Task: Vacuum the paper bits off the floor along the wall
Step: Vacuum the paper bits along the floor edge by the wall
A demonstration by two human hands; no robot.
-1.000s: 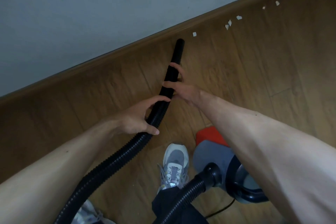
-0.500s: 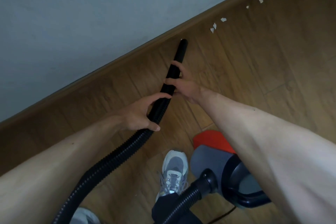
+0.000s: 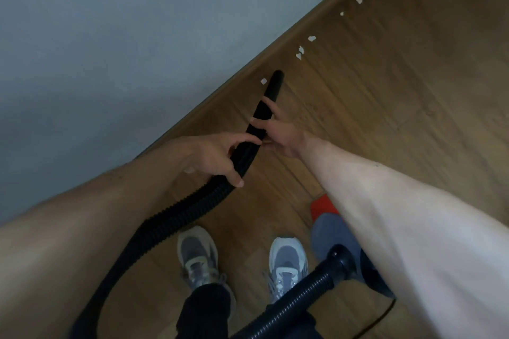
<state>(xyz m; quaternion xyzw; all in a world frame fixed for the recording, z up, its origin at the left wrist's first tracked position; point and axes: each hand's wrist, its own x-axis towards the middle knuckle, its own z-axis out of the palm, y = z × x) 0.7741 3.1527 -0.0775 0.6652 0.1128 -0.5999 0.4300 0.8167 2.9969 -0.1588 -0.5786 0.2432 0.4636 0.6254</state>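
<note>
Paper bits (image 3: 300,49), small torn white scraps, lie scattered on the brown wood-plank floor (image 3: 385,91) in a loose line beside the brown baseboard (image 3: 220,91) under the grey wall (image 3: 110,36). One scrap (image 3: 264,81) sits just beside the open tip of the black ribbed vacuum hose (image 3: 176,215), on the baseboard side; whether they touch is unclear. The right hand (image 3: 281,132) grips the hose's smooth black nozzle (image 3: 271,91) near its end, fingers wrapped over it. The left hand (image 3: 212,157) clasps the hose just behind, thumb and fingers curled around the ribbed part. Two grey and white sneakers (image 3: 286,259) stand on the floor below. The grey and red vacuum body (image 3: 330,228) sits beside the right foot, partly hidden by the right forearm.
</note>
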